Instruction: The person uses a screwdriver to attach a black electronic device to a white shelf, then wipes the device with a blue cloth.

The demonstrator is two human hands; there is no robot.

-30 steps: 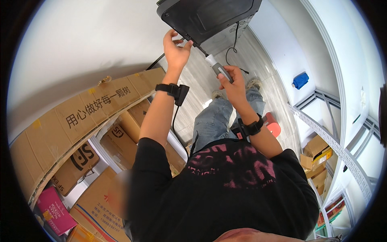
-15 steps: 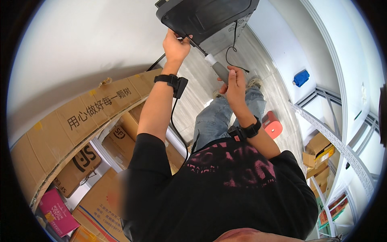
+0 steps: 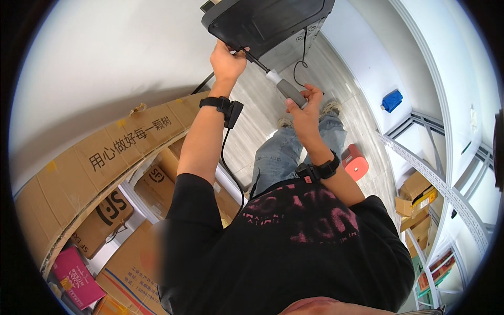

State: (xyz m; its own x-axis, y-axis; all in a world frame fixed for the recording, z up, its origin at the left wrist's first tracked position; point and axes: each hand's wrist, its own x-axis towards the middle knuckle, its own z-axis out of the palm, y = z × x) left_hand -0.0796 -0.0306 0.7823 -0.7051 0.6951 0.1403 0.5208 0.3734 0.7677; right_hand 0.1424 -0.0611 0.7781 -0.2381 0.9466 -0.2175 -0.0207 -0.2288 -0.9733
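Since a second ago the screwdriver (image 3: pixel 287 90), clasped in the right hand (image 3: pixel 304 107), has been kept at the black appliance (image 3: pixel 265 23) steadied by the left hand (image 3: pixel 227 60); its tip is best held square there.

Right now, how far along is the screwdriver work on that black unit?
Mid-step. The screwdriver tip is seated at the black unit's edge, right hand on the grey handle, left hand steadying the casing. The panel looks still attached and its cable hangs loose. Screw count is not visible.
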